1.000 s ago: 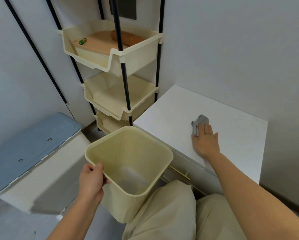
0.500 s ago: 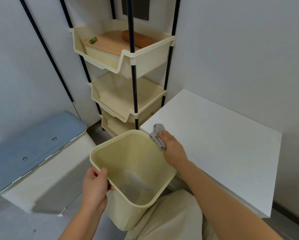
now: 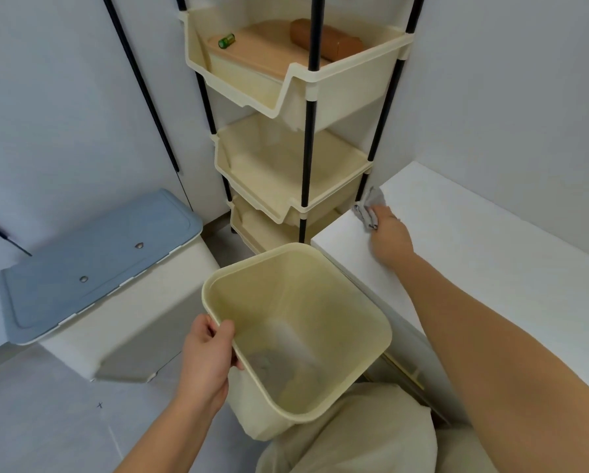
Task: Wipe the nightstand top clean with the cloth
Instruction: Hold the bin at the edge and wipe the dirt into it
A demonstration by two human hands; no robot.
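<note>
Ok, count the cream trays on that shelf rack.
3: the top tray holding items, the middle tray beneath it, and the bottom tray, partly hidden behind the bin.

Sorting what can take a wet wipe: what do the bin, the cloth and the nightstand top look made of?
Bin: moulded plastic, cream, smooth with a soft sheen and rounded rim.
Cloth: soft grey fabric, matte, crumpled into folds under the right hand; possibly microfibre, hard to tell.
Nightstand top: flat white board, matte, sharp edges; probably laminate or painted wood.
</note>
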